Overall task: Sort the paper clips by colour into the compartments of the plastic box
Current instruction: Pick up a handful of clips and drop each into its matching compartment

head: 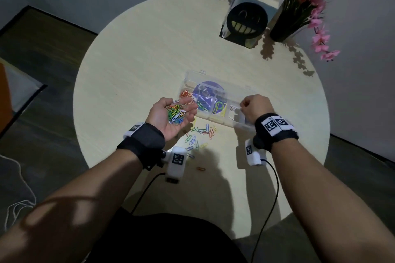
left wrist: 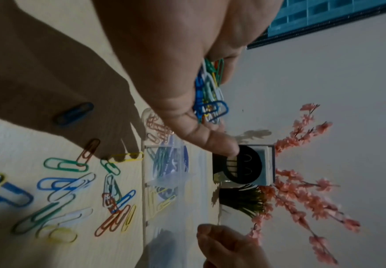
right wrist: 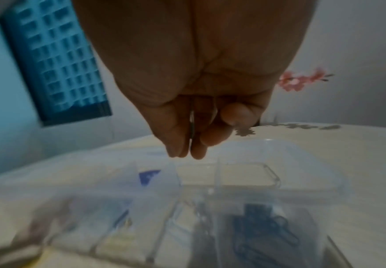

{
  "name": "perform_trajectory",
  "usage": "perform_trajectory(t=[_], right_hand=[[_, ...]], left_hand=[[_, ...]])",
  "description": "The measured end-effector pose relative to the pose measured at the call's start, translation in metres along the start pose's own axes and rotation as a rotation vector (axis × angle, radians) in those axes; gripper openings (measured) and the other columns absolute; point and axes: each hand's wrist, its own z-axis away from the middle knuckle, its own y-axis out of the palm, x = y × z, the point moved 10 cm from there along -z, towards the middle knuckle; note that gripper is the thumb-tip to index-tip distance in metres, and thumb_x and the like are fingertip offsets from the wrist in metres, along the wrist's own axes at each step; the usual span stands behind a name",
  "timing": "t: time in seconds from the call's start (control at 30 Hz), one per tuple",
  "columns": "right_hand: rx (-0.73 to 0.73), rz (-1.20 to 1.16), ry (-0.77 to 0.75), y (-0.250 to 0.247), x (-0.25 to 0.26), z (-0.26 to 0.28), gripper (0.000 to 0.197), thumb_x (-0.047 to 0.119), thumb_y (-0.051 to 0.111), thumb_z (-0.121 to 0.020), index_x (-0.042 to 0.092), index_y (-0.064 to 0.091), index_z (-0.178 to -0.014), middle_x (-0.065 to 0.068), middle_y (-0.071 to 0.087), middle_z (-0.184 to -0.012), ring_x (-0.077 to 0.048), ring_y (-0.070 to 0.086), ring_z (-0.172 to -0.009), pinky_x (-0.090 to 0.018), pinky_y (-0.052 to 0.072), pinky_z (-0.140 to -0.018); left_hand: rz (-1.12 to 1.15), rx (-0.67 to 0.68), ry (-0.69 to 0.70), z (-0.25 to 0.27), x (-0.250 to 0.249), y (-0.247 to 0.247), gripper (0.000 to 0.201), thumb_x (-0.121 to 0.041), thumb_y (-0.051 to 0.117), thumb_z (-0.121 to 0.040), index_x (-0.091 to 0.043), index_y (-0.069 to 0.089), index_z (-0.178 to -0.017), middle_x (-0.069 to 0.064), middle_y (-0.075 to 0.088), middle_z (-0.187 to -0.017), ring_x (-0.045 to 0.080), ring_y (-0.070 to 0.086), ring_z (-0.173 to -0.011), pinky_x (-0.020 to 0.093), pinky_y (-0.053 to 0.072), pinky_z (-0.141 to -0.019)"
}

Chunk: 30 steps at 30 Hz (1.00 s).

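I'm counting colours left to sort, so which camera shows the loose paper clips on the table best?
The left wrist view: the loose paper clips look large, colours distinct. The head view shows them small and dim; the right wrist view shows none.

Blurred unreadable lettering on purple disc [head: 208,90], square code markers [head: 269,125] on wristbands [head: 147,137]

clr glossy plastic box [head: 230,91], matt wood tbl [head: 149,59]

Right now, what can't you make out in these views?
- Colour of the clip pinched by the right hand: right wrist view, dark and blurred.
- Right end of the box: head view, covered by that hand.
- Clip count in the left hand: head view, tangled pile.
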Motion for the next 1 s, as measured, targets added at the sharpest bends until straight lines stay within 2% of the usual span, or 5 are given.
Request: perform_trajectory(t=[0.13,0.4,0.63,0.87,1.0], right_hand=[[0.063,0.174,-0.085,0.023,0.011,-0.002,0.024,0.016,0.057,-0.086,0.01,0.07,-0.105,-0.018,0.066,-0.11,-0.035,0.062,-0.103,-0.034,0.05,-0.085],[0.087,0.262,-0.047,0.036,0.02,-0.016,0.023,0.012,0.057,-0.082,0.004,0.065,-0.101,-0.018,0.067,-0.107,-0.035,0.066,-0.094,-0.032,0.048,-0.072],[0.098,0.272,-0.001,0.041,0.018,-0.026,0.033,0.003,0.053,-0.08,0.0,0.061,-0.112,-0.021,0.062,-0.117,-0.037,0.063,-0.104,-0.038,0.051,-0.083],[0.15,0.238,0.005,0.048,0.016,-0.03,0.023,0.004,0.058,-0.075,0.003,0.068,-0.095,-0.02,0.067,-0.1,-0.037,0.066,-0.089,-0.032,0.05,-0.07],[0.149,0.182,-0.001,0.05,0.015,-0.034,0.023,0.007,0.058,-0.077,0.002,0.069,-0.096,-0.02,0.068,-0.101,-0.037,0.065,-0.09,-0.031,0.05,-0.073]], left_hand=[[-0.038,-0.05,0.001,-0.012,0.005,-0.003,0.046,-0.026,0.025,-0.094,0.001,0.062,-0.101,0.024,0.069,-0.088,0.029,0.068,-0.066,0.027,0.057,-0.056],[-0.046,-0.118,-0.027,-0.026,0.008,-0.011,0.045,-0.025,0.025,-0.096,-0.001,0.061,-0.108,0.024,0.07,-0.087,0.03,0.069,-0.064,0.029,0.058,-0.057],[-0.018,-0.155,-0.066,-0.03,0.009,-0.019,0.047,-0.029,0.027,-0.096,-0.002,0.065,-0.107,0.022,0.071,-0.093,0.029,0.071,-0.069,0.03,0.058,-0.064],[-0.006,-0.149,-0.065,-0.036,0.013,-0.021,0.048,-0.028,0.026,-0.094,-0.005,0.066,-0.105,0.021,0.071,-0.092,0.028,0.071,-0.072,0.03,0.057,-0.068],[0.009,-0.14,-0.078,-0.035,0.012,-0.019,0.047,-0.028,0.026,-0.094,-0.003,0.065,-0.104,0.022,0.071,-0.089,0.03,0.071,-0.069,0.032,0.058,-0.065]])
